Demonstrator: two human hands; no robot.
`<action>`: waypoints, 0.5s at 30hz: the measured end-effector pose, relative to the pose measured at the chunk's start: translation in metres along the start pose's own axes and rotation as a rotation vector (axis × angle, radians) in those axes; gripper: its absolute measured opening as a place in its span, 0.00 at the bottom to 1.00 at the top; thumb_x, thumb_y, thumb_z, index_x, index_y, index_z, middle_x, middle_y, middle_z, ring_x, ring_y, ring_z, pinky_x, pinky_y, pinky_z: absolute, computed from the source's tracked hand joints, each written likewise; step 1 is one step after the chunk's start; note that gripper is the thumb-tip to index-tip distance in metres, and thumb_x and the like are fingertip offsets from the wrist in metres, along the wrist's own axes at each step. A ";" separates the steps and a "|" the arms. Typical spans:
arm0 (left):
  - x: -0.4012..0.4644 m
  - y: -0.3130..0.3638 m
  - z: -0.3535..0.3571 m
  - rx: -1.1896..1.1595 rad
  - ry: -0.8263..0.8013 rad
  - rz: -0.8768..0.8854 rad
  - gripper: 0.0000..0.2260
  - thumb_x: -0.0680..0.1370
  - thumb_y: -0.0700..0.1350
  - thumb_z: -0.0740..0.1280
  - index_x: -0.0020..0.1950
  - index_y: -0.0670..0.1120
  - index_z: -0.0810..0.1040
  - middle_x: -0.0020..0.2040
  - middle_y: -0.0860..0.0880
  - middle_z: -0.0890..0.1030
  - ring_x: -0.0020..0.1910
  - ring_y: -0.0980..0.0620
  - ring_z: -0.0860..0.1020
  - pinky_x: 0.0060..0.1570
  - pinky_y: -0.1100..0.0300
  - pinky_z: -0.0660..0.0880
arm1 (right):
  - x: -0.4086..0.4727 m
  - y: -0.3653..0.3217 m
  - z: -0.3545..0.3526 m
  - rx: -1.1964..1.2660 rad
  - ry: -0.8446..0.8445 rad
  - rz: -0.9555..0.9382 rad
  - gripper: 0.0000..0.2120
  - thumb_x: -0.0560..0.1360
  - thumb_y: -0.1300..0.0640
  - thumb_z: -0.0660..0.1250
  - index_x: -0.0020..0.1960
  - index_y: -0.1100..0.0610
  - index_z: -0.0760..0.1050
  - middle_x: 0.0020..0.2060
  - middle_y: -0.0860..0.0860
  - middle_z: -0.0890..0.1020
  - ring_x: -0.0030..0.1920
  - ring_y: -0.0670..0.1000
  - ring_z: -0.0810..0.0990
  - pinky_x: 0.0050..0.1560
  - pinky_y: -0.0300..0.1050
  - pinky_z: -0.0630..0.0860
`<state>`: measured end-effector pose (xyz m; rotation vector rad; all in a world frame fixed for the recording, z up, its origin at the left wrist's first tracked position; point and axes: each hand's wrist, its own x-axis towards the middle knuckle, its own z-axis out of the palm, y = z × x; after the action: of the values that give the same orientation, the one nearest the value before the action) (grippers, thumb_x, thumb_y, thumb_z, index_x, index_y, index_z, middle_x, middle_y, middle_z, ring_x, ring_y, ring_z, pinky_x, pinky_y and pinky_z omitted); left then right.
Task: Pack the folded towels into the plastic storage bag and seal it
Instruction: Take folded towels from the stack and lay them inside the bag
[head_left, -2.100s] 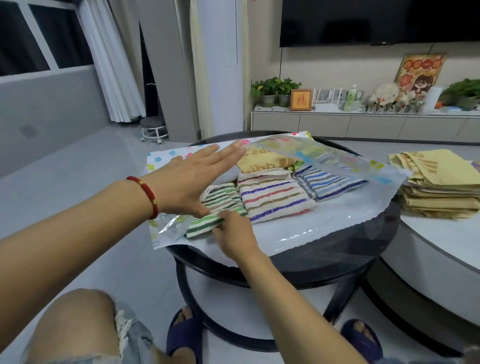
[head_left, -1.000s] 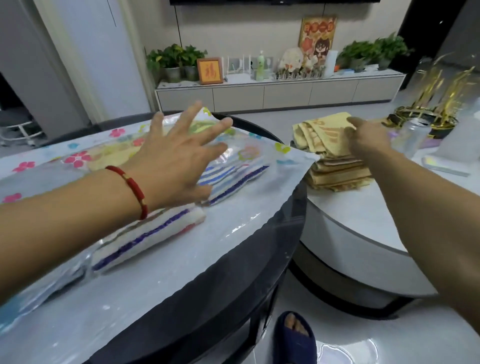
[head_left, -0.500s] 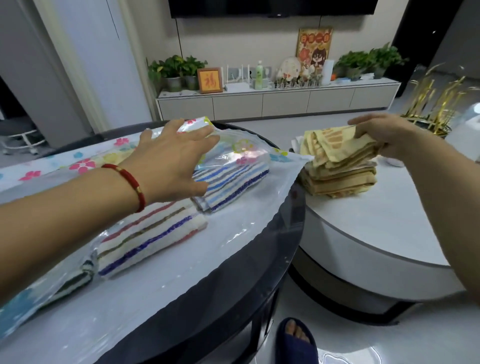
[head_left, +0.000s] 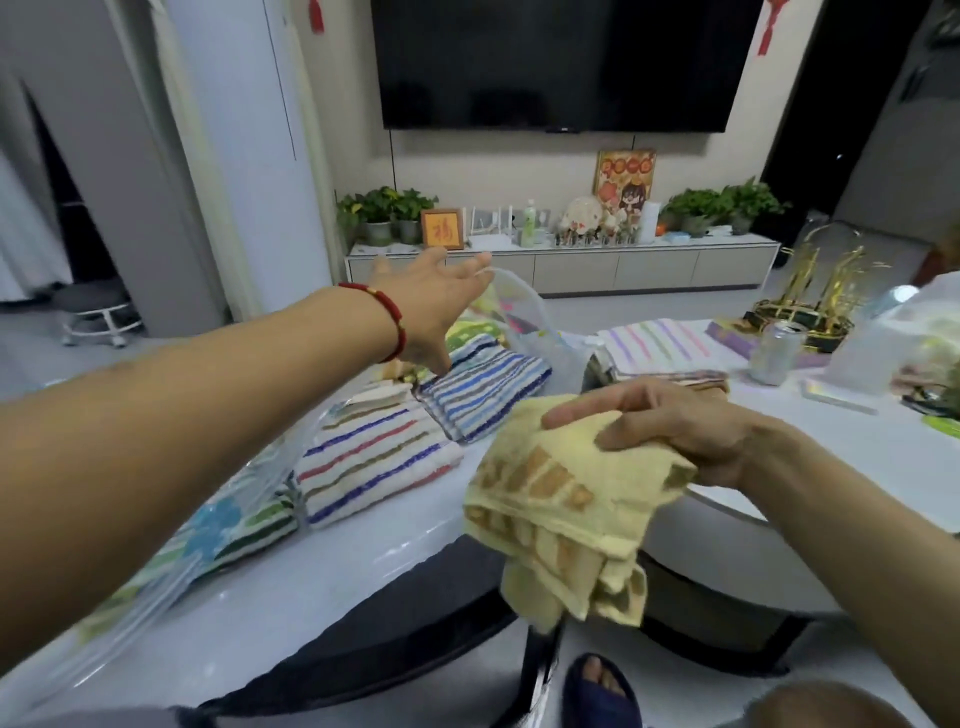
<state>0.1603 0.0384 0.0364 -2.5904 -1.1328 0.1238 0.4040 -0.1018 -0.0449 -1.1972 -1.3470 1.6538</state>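
Observation:
My right hand (head_left: 670, 431) grips a folded yellow towel (head_left: 561, 509) with brown markings, held in the air above the table edge, its lower corners drooping. My left hand (head_left: 431, 306) reaches forward and lifts the upper flap of the clear plastic storage bag (head_left: 514, 306). Striped folded towels lie inside the bag: a blue-striped one (head_left: 483, 389), a red-and-blue-striped one (head_left: 369, 462) and a green-striped one (head_left: 244, 530) under the flowered film. More folded towels (head_left: 660, 348) are stacked on the white table.
The bag lies on a round dark glass table (head_left: 405, 639). A white table (head_left: 831, 457) at the right carries a drink can (head_left: 776, 353), a gold ornament (head_left: 821, 291) and a plastic bag (head_left: 914, 332). My sandalled foot (head_left: 597, 691) is below.
My right hand has picked the yellow towel off the stack and brought it left toward the bag. My left hand has left the towels and raised the bag's flap.

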 end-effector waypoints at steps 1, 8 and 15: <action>-0.001 0.000 -0.003 0.008 -0.009 -0.007 0.52 0.68 0.54 0.77 0.80 0.54 0.45 0.81 0.57 0.43 0.79 0.44 0.48 0.67 0.27 0.60 | 0.022 0.002 0.011 0.041 -0.002 -0.048 0.19 0.76 0.70 0.67 0.65 0.62 0.82 0.50 0.58 0.88 0.40 0.50 0.88 0.37 0.40 0.84; 0.000 -0.006 -0.008 0.023 -0.002 -0.025 0.48 0.71 0.54 0.75 0.80 0.54 0.45 0.81 0.57 0.44 0.79 0.44 0.48 0.67 0.28 0.62 | 0.161 0.045 0.030 0.063 0.535 -0.140 0.28 0.79 0.64 0.71 0.78 0.54 0.70 0.73 0.55 0.71 0.65 0.58 0.78 0.61 0.60 0.82; 0.002 -0.007 0.005 -0.016 0.018 -0.017 0.46 0.73 0.54 0.73 0.80 0.55 0.45 0.81 0.58 0.43 0.79 0.45 0.47 0.70 0.29 0.57 | 0.181 0.042 0.036 -0.237 0.767 -0.288 0.28 0.75 0.59 0.67 0.75 0.54 0.75 0.68 0.48 0.79 0.59 0.47 0.80 0.58 0.40 0.80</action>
<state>0.1558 0.0452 0.0342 -2.5900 -1.1545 0.0871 0.3095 0.0409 -0.1263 -1.4803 -1.1461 0.7140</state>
